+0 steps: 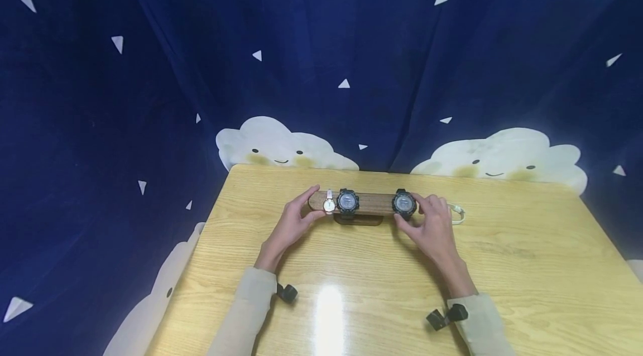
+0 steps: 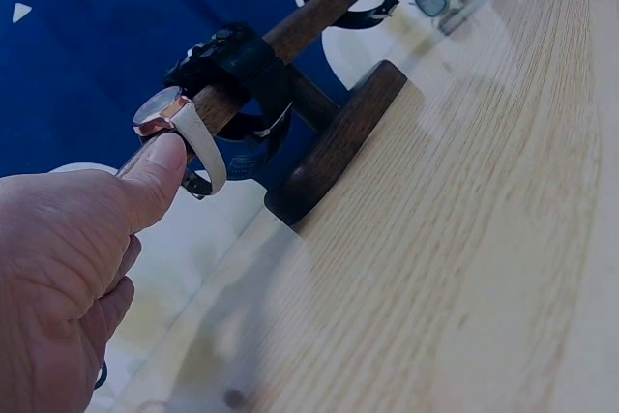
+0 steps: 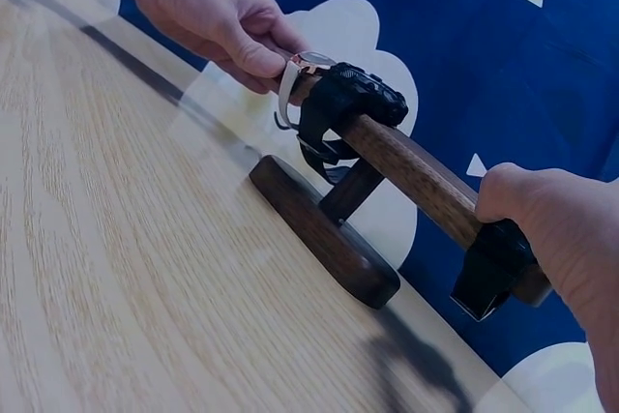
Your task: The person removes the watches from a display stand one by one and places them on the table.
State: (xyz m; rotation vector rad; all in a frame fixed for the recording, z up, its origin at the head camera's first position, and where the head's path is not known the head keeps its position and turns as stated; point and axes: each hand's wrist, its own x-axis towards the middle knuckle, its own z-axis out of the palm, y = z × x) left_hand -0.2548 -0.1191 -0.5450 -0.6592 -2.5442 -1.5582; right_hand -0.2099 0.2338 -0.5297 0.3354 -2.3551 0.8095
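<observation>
A dark wooden watch stand carries several wristwatches on its horizontal bar. Near the left end sits a small watch with a white strap; right beside it is a chunky black watch. Another chunky black watch is at the right end. My left hand holds the bar's left end between thumb and fingers, the thumb touching the white-strapped watch. With thumb and index finger, my right hand grips the right black watch. The far fingers are partly hidden behind the bar.
Behind my right hand, a watch with a pale strap lies on the wooden table. A dark blue curtain with white triangles and clouds hangs around the table's back and left edges.
</observation>
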